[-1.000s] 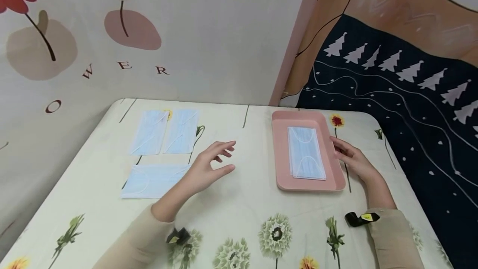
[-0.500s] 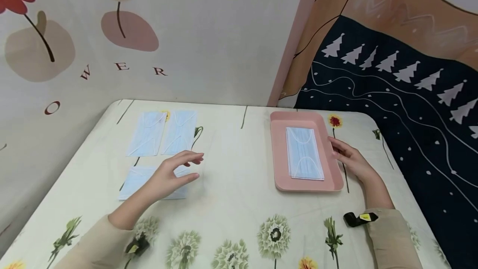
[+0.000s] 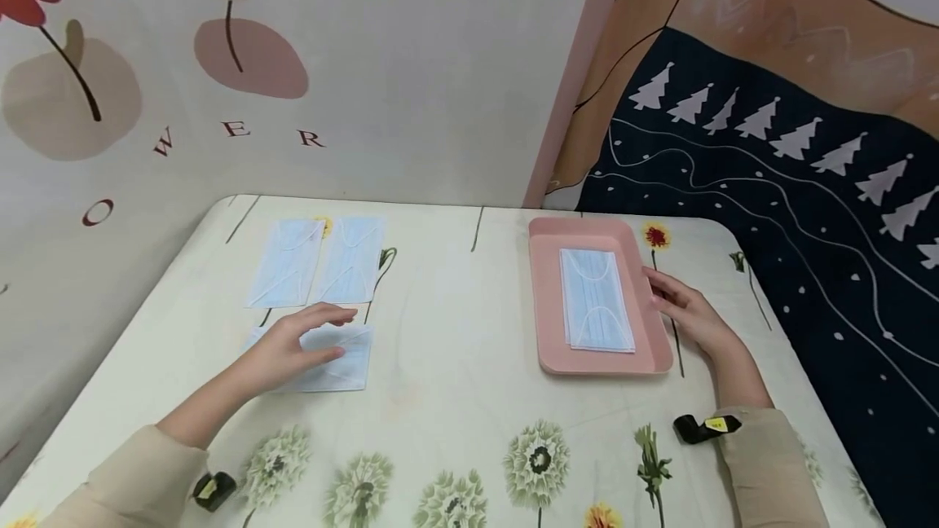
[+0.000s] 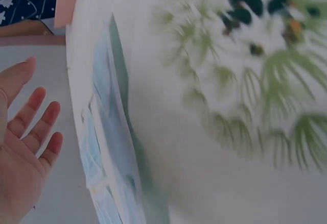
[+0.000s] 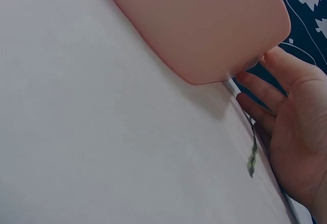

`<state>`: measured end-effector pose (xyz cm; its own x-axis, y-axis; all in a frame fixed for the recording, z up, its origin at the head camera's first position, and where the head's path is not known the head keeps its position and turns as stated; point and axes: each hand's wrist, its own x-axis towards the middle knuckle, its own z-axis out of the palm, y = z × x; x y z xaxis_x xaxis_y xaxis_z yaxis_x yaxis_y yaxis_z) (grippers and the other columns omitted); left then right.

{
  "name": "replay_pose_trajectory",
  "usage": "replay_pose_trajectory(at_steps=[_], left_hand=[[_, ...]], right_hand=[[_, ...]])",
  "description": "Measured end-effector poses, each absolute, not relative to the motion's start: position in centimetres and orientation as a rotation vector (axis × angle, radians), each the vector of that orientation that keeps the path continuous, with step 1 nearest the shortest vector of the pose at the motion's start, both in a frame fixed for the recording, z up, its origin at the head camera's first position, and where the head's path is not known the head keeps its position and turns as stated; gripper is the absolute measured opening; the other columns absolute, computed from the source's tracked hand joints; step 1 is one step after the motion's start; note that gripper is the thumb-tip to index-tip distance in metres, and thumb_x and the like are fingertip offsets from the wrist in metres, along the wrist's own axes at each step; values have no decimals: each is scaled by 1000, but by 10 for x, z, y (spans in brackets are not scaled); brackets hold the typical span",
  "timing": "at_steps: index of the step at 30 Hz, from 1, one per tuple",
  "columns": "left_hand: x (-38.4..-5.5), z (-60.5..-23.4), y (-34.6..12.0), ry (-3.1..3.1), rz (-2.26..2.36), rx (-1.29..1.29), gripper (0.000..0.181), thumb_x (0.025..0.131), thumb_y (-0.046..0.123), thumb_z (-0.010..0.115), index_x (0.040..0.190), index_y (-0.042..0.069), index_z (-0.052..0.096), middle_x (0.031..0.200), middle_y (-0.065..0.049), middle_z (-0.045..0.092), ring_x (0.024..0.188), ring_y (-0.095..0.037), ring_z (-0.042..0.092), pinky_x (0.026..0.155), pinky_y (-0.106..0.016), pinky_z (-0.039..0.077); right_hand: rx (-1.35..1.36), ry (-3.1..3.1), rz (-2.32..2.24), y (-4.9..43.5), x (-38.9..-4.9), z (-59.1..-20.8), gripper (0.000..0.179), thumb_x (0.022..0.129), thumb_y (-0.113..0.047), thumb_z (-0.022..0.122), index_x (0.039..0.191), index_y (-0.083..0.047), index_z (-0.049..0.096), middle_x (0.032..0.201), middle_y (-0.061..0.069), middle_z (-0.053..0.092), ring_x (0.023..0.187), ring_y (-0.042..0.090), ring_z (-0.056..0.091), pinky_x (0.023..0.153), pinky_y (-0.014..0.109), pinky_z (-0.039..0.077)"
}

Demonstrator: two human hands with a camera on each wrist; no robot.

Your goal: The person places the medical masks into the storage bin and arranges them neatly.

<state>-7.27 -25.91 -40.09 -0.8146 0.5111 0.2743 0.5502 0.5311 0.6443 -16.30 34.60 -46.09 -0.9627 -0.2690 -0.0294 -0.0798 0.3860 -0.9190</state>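
Note:
My left hand [image 3: 293,349] hovers over a light-blue face mask [image 3: 341,369] lying crosswise on the table, its thumb and fingers spread apart with nothing between them. In the left wrist view the loosely extended fingers [image 4: 43,117] show beside the masks. Behind that mask lie a left face mask [image 3: 286,263] and a right face mask [image 3: 354,259], side by side. On the right, my right hand [image 3: 693,312] rests its fingertips against the outer right side of a pink tray [image 3: 550,361]. Folded face masks [image 3: 597,300] lie stacked inside the tray.
A white flower-print cloth [image 3: 455,398] covers the table. Light wall hangings [image 3: 411,88] stand behind it, and a dark tree-print cloth [image 3: 734,186] hangs at the back right. Small black wrist devices sit at the left cuff [image 3: 214,491] and right cuff [image 3: 706,429].
My left hand has moved from the middle of the table leftward to above the front mask, fingers still apart. The right hand has stayed at the tray's side.

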Motion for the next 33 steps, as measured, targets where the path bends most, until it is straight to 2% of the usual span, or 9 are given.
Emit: replay_pose_trajectory(at_steps=[7,15,22,26,33], left_hand=[[-79,-403,-283,-2808,-979,-923,52,77,-5,75,126,0,60,120,-8,62,104,-24,58,83,-36,49],[-88,-407,-300,-2994,-948,-894,50,81,1,74,128,3,59,124,-10,59,113,-32,54,89,-40,45],[-92,-414,-304,-3028,-984,-942,48,78,-5,73,124,3,63,123,-12,60,115,-38,51,92,-55,39],[-92,-419,-305,-3000,-951,-986,46,76,-7,74,120,4,65,119,-10,59,112,-38,51,90,-55,39],[-99,-422,-304,-3000,-908,-1021,45,73,-6,77,115,8,69,116,-6,55,108,-33,49,86,-51,39]], right_hand=[[-311,2469,-1610,345,-165,-460,57,99,-25,55,149,-9,33,149,23,31,133,20,33,92,6,32],[-281,2457,-1599,344,-164,-457,59,99,-27,55,150,-9,32,150,21,30,136,32,28,91,5,31],[-264,2450,-1596,343,-164,-457,60,98,-28,56,150,-11,32,152,20,28,137,35,25,90,4,31],[-270,2447,-1599,343,-165,-458,59,98,-28,55,150,-11,32,152,20,28,137,34,25,90,4,31],[-286,2468,-1606,345,-165,-460,57,99,-26,54,150,-10,33,150,22,30,132,19,33,91,5,31]])
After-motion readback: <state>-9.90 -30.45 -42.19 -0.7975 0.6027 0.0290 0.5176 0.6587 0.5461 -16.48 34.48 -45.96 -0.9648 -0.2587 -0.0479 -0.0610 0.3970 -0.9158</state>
